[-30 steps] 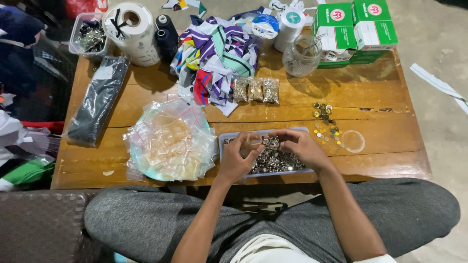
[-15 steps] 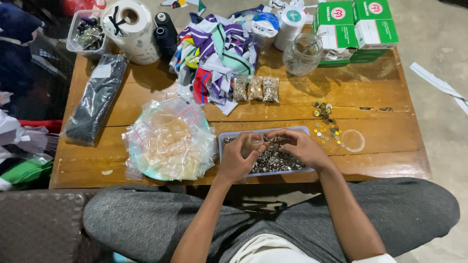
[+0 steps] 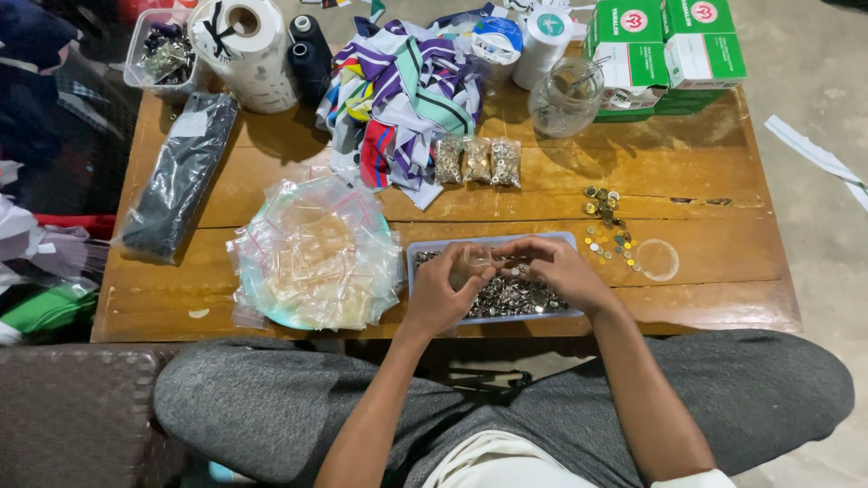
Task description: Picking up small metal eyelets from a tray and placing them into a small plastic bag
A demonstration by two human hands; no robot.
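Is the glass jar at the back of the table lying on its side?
No, the glass jar stands upright, its open mouth facing up, beside the green and white boxes.

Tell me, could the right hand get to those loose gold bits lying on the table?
Probably yes: the gold bits lie just beyond the right hand, with only bare wooden table between them.

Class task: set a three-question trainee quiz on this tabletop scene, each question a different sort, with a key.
1. True or false: both hands are over the tray of metal pieces.
2. What lies left of the tray? A) pile of clear bags B) glass jar C) boxes
3. Fill in: three small filled bags lie beside the striped ____.

Key: 1 true; 2 A; 3 cloth.
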